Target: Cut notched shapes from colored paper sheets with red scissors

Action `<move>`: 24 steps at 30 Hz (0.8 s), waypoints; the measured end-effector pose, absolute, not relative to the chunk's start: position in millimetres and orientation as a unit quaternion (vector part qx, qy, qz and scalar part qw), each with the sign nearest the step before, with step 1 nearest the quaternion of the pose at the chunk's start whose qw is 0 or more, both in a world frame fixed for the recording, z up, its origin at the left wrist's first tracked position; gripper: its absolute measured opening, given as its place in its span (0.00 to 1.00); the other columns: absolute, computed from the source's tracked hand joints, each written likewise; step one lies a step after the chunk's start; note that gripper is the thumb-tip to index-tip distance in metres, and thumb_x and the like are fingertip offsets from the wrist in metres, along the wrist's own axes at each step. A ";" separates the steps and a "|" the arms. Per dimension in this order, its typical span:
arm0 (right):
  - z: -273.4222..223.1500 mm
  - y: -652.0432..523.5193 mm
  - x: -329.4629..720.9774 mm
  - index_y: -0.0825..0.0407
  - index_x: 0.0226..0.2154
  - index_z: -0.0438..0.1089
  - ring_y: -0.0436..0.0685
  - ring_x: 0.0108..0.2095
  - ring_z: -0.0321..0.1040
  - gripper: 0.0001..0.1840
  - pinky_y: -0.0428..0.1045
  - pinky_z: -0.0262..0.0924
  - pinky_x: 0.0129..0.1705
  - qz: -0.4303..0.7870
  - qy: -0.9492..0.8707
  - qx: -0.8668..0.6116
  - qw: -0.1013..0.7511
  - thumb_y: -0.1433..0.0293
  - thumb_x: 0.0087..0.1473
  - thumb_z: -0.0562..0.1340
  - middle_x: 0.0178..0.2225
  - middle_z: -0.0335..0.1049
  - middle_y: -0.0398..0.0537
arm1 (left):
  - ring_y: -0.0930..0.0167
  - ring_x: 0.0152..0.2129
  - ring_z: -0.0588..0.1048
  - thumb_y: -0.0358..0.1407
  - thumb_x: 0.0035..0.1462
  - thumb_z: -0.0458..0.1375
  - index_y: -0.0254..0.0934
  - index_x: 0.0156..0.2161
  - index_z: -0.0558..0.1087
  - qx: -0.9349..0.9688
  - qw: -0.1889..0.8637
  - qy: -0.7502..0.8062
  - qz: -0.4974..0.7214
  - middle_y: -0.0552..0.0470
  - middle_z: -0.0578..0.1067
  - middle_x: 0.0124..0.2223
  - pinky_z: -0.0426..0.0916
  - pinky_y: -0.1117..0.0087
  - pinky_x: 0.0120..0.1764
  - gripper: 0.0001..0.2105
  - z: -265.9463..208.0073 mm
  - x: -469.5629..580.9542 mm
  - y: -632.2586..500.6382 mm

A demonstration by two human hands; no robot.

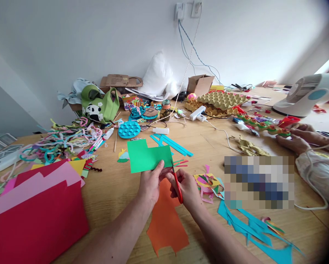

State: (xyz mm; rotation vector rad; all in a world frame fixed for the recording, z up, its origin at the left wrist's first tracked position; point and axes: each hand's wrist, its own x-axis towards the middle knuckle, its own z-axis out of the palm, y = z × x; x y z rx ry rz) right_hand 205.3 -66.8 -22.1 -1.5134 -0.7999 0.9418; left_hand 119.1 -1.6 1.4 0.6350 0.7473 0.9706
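Observation:
A sheet of green paper (pixel 145 157) with a notch out of its top edge is pinched in my left hand (pixel 150 183), thumb on top. My right hand (pixel 187 185) grips a pair of scissors (pixel 177 186) by the red handles. Their blades meet the right edge of the green sheet. Beneath both hands lies a cut piece of orange paper (pixel 166 223) on the table. Thin red and green strips (pixel 181 162) lie just past the scissors. Blue paper strips (pixel 172 144) rest behind the green sheet.
Red and pink sheets (pixel 43 216) are stacked at the left, below a heap of pipe cleaners (pixel 62 139). More blue scraps (pixel 252 227) lie at the right. A co-worker's hands (pixel 299 137) hold a painted egg-carton strip (pixel 266 127). A white fan (pixel 304 95) stands behind.

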 end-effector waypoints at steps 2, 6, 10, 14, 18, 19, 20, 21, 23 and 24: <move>-21.3 -66.9 205.4 0.51 0.21 0.56 0.50 0.11 0.63 0.23 0.41 0.52 0.11 0.400 -0.339 -0.642 0.560 0.52 0.42 0.65 0.12 0.62 0.37 | 0.65 0.28 0.78 0.33 0.41 0.66 0.30 0.33 0.72 0.295 0.770 0.344 0.450 0.45 0.78 0.30 0.72 0.66 0.35 0.13 1.7 119.2 -1.9; -20.8 -67.1 205.2 0.50 0.21 0.55 0.49 0.10 0.61 0.23 0.41 0.50 0.10 0.395 -0.335 -0.652 0.554 0.52 0.42 0.65 0.11 0.60 0.36 | 0.64 0.28 0.78 0.33 0.42 0.66 0.30 0.34 0.72 0.297 0.773 0.345 0.443 0.44 0.78 0.30 0.72 0.67 0.35 0.13 2.5 119.1 -1.9; -21.0 -67.5 204.7 0.50 0.21 0.55 0.49 0.09 0.61 0.23 0.41 0.50 0.10 0.394 -0.327 -0.659 0.551 0.52 0.42 0.64 0.10 0.61 0.36 | 0.65 0.27 0.78 0.33 0.42 0.66 0.30 0.36 0.71 0.292 0.772 0.350 0.444 0.46 0.78 0.30 0.72 0.67 0.33 0.15 3.3 119.0 -1.6; -21.4 -67.5 204.4 0.51 0.21 0.55 0.49 0.09 0.62 0.23 0.40 0.50 0.10 0.404 -0.326 -0.651 0.553 0.52 0.42 0.64 0.11 0.63 0.37 | 0.65 0.27 0.78 0.34 0.41 0.66 0.30 0.36 0.71 0.300 0.769 0.350 0.444 0.46 0.78 0.30 0.72 0.67 0.33 0.15 3.0 118.8 -2.2; -22.7 -66.6 205.8 0.51 0.21 0.55 0.49 0.10 0.62 0.23 0.40 0.51 0.10 0.408 -0.330 -0.644 0.557 0.52 0.42 0.65 0.11 0.63 0.37 | 0.66 0.26 0.78 0.33 0.41 0.66 0.30 0.37 0.71 0.303 0.766 0.354 0.443 0.47 0.78 0.29 0.72 0.67 0.32 0.16 2.7 118.8 -3.2; -23.0 -66.2 206.5 0.51 0.21 0.55 0.49 0.10 0.62 0.23 0.40 0.51 0.10 0.407 -0.331 -0.643 0.558 0.52 0.42 0.65 0.11 0.63 0.37 | 0.65 0.26 0.78 0.33 0.41 0.66 0.29 0.37 0.71 0.305 0.765 0.355 0.442 0.47 0.77 0.29 0.72 0.68 0.31 0.16 2.8 118.8 -3.4; -23.3 -65.8 207.2 0.51 0.21 0.55 0.49 0.10 0.62 0.23 0.40 0.51 0.10 0.407 -0.331 -0.643 0.558 0.52 0.41 0.65 0.11 0.63 0.37 | 0.65 0.26 0.78 0.33 0.41 0.66 0.29 0.38 0.71 0.307 0.765 0.355 0.441 0.47 0.77 0.29 0.72 0.68 0.31 0.17 3.0 118.9 -3.6; -23.5 -65.5 207.9 0.51 0.21 0.55 0.49 0.10 0.62 0.24 0.40 0.51 0.10 0.408 -0.329 -0.643 0.559 0.52 0.41 0.65 0.11 0.63 0.37 | 0.66 0.26 0.78 0.33 0.41 0.66 0.29 0.38 0.71 0.310 0.764 0.355 0.441 0.47 0.77 0.29 0.72 0.68 0.30 0.17 3.2 119.0 -3.8; -24.0 -65.2 208.9 0.51 0.21 0.55 0.49 0.10 0.62 0.24 0.40 0.50 0.10 0.408 -0.328 -0.644 0.558 0.51 0.41 0.65 0.12 0.63 0.38 | 0.66 0.25 0.77 0.33 0.41 0.66 0.29 0.39 0.70 0.314 0.762 0.354 0.442 0.47 0.77 0.29 0.71 0.68 0.30 0.17 3.8 119.3 -4.3; -24.1 -65.2 209.2 0.51 0.21 0.55 0.49 0.10 0.62 0.24 0.40 0.50 0.10 0.408 -0.327 -0.645 0.557 0.51 0.41 0.65 0.12 0.63 0.38 | 0.66 0.25 0.77 0.33 0.41 0.66 0.29 0.39 0.70 0.316 0.761 0.353 0.443 0.47 0.77 0.29 0.72 0.67 0.30 0.18 4.1 119.5 -4.6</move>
